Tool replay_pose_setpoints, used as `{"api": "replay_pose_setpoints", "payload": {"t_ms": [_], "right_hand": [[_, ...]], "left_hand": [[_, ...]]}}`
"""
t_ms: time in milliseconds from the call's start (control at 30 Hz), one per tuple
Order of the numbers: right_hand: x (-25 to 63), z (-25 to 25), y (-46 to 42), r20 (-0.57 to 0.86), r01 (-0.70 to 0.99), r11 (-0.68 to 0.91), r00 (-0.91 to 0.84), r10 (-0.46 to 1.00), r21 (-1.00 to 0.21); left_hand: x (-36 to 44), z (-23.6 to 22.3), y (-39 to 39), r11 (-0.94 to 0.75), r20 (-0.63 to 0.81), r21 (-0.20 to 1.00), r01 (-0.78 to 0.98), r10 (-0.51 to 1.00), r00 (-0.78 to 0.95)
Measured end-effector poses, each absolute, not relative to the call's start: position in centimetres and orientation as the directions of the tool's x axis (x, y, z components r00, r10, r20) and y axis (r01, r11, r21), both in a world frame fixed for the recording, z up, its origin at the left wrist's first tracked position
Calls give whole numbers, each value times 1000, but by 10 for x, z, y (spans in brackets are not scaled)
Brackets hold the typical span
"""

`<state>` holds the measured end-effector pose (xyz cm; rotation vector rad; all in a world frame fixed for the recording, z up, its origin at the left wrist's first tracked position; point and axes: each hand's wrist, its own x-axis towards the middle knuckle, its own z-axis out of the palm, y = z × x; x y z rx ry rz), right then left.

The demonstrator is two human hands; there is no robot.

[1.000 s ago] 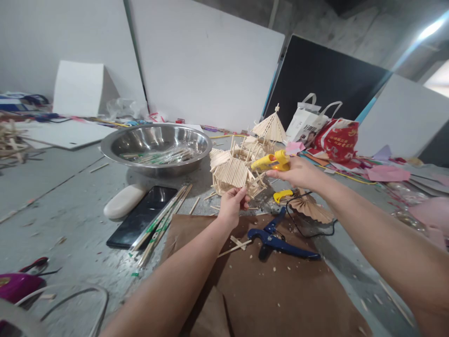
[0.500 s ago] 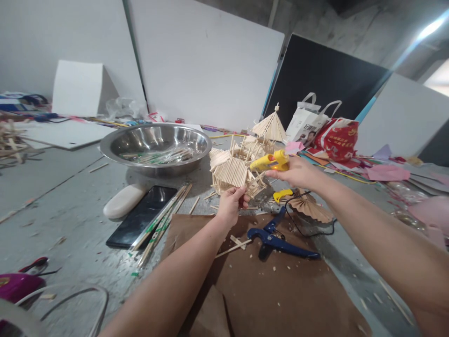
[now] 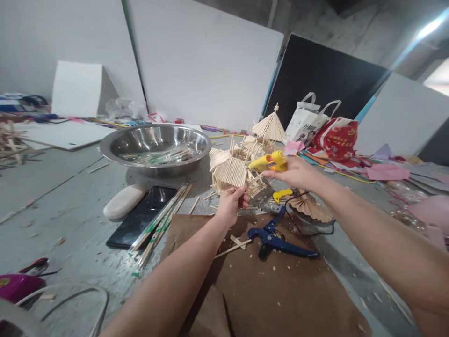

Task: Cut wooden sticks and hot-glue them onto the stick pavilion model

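Observation:
A small model building of pale wooden sticks (image 3: 231, 171) stands at the middle of the table, with slatted roof panels. My left hand (image 3: 231, 202) is closed on the near lower edge of this model, its fingertips partly hidden. In my right hand (image 3: 293, 172) is a yellow glue gun (image 3: 268, 162), gripped by its handle. The gun points left, its nozzle at the right edge of the front roof panel; whether it touches cannot be made out. A second stick roof, pointed (image 3: 270, 125), rises behind the model.
Brown paper (image 3: 273, 290) covers the near table, with a blue cutter (image 3: 277, 241) on it. Left are a steel basin (image 3: 119, 161) holding wrapped sticks, a phone (image 3: 140, 220), a white oval case (image 3: 124, 201) and stick bundles (image 3: 163, 224). A red bag (image 3: 336, 138) stands back right.
My right hand and the glue gun have shifted very slightly left along the roof panel. My left hand and the model have stayed in place.

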<state>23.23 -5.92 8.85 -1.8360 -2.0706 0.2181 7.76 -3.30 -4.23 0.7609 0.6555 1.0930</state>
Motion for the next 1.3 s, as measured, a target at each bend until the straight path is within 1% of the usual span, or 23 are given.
{"api": "replay_pose_setpoints", "payload": {"t_ms": [133,333,600,867,1033,1133,1300], "right_hand": [[232,87,-58,176,926,152,-95,980,-345],[233,87,-59,184,922,177,-118,976,-345],[232,88,-59,176,931,154,-100,979,-331],[235,84,-55,190,933,172,-116,975,-315],[239,82,-54,215,927,198,-132,968,-319],[241,80,-53,222,915,213,-142,965,-341],[239,82,-55,235,911,205,-125,964,-357]], "left_hand": [[78,-43,-33,262,-85,805,-533,939,333],[76,-42,-32,285,-117,803,-524,937,331],[75,-43,-31,287,-115,810,-511,933,342],[75,-44,-31,276,-102,815,-510,934,342],[76,-47,-31,269,-92,820,-505,933,347],[75,-47,-30,273,-93,821,-502,931,354],[75,-45,-31,271,-86,819,-506,930,358]]}}
